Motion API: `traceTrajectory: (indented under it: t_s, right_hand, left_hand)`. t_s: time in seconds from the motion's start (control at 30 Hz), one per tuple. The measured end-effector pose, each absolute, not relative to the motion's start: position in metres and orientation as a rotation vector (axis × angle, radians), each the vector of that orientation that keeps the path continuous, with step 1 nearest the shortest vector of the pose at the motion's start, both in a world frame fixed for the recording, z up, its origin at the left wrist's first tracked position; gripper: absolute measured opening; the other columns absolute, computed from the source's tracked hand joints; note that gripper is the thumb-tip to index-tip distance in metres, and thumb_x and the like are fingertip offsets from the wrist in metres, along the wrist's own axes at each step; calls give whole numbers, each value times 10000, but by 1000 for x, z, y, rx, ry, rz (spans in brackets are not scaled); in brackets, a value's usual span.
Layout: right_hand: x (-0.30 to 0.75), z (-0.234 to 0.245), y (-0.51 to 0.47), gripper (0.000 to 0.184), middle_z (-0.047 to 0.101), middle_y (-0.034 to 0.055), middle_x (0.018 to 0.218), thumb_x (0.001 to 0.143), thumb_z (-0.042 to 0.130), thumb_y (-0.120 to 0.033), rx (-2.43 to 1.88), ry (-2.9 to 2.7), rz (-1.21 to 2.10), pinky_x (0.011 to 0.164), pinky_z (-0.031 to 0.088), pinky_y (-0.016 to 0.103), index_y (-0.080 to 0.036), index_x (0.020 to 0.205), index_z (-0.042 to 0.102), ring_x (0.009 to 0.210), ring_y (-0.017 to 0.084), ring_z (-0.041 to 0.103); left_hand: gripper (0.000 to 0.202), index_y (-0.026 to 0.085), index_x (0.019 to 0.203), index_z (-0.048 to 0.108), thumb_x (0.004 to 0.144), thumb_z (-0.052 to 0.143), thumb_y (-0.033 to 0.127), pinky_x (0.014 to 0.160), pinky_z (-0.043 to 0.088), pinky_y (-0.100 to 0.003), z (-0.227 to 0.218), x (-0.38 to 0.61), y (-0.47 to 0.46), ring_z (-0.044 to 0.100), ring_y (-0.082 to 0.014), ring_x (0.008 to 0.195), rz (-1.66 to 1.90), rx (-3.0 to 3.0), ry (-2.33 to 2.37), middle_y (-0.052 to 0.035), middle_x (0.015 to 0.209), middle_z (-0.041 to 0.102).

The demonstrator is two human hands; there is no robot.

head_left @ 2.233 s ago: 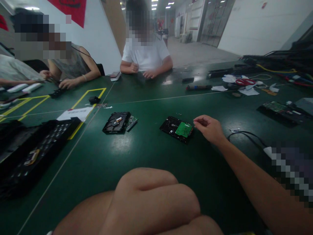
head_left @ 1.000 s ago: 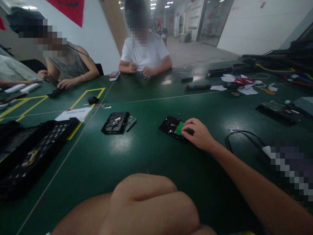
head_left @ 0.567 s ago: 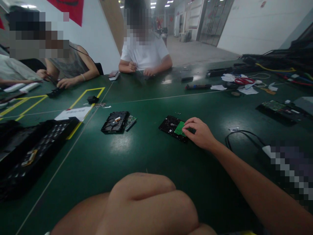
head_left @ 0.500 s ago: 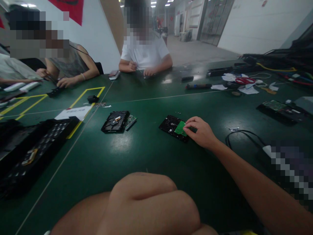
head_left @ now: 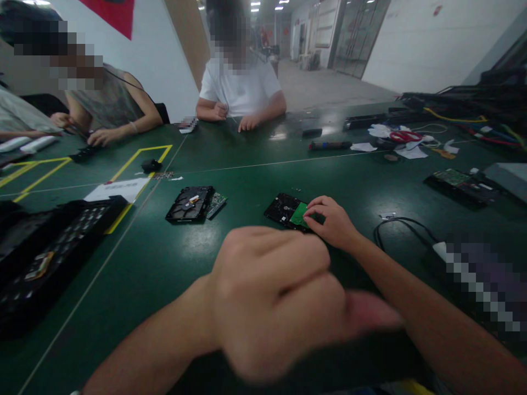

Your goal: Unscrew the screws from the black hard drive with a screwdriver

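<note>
My right hand [head_left: 329, 222] reaches to a black hard drive [head_left: 282, 207] lying flat on the table. Its thumb and fingertips are curled together at the right end of the drive, touching the green circuit board [head_left: 298, 216] there and hiding that end. Large and close to the camera, my left hand [head_left: 275, 296] is closed into a fist, its thumb side blurred. Whatever it may hold is hidden. To the left lies a second hard drive [head_left: 189, 204], with a loose circuit board [head_left: 216, 205] against its right side.
A black open case [head_left: 82, 241] occupies the left side. On the right are another drive [head_left: 457, 184], a black cable [head_left: 405, 220] and, farther back, red-handled scissors [head_left: 405, 136]. A screwdriver-like tool [head_left: 329, 145] lies beyond the drive. Two people sit across the green table [head_left: 230, 164].
My left fist has risen and moved forward from the bottom edge, now partly in front of the drive. My right hand stays at the drive. The view has shifted slightly.
</note>
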State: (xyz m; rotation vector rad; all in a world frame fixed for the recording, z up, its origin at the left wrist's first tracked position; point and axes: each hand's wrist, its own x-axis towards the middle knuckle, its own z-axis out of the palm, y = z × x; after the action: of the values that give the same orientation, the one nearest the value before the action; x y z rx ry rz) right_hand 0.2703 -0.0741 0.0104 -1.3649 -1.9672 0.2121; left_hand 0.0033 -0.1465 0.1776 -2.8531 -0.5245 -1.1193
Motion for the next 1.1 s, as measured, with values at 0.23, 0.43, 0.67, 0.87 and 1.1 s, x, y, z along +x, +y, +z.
traceTrajectory:
  t_s: [0.23, 0.43, 0.67, 0.87, 1.1]
  right_hand:
    - [268, 11, -77, 61, 661, 85, 1103, 897, 731, -286, -1383, -2015, 181, 950, 516, 502, -263, 948, 756, 1073, 296, 624]
    - [265, 8, -74, 32, 653, 81, 1097, 894, 731, -267, -1420, -2048, 160, 942, 509, 503, -263, 914, 755, 1073, 296, 611]
    - [268, 16, -75, 41, 670, 87, 1048, 889, 704, -226, -1415, -2001, 137, 945, 503, 505, -248, 859, 721, 1040, 293, 617]
    - [271, 12, -74, 40, 674, 86, 1071, 913, 701, -258, -1420, -2011, 152, 930, 509, 502, -249, 882, 726, 1045, 289, 622]
    - [274, 7, -73, 63, 689, 83, 1074, 935, 697, -287, -1420, -1978, 172, 912, 520, 484, -245, 903, 732, 1036, 278, 646]
  left_hand:
    - [282, 190, 1082, 694, 1082, 494, 388, 725, 524, -271, 143, 13, -58, 660, -161, 853, -685, -2935, -799, -70, 1072, 676]
    - [301, 239, 1181, 700, 1092, 415, 278, 769, 506, -297, 138, 13, -52, 676, -192, 913, -393, -3063, -811, -65, 1112, 680]
    - [352, 188, 1034, 698, 1094, 427, 404, 790, 490, -321, 119, 18, -34, 675, -224, 916, -269, -3137, -855, -76, 986, 710]
    - [275, 212, 1163, 698, 1062, 454, 291, 777, 487, -322, 101, 20, -23, 690, -241, 994, -128, -3212, -787, -80, 1138, 722]
    - [289, 238, 1129, 722, 1026, 452, 238, 780, 484, -332, 93, 20, -19, 705, -262, 1030, 78, -3252, -817, -85, 1129, 751]
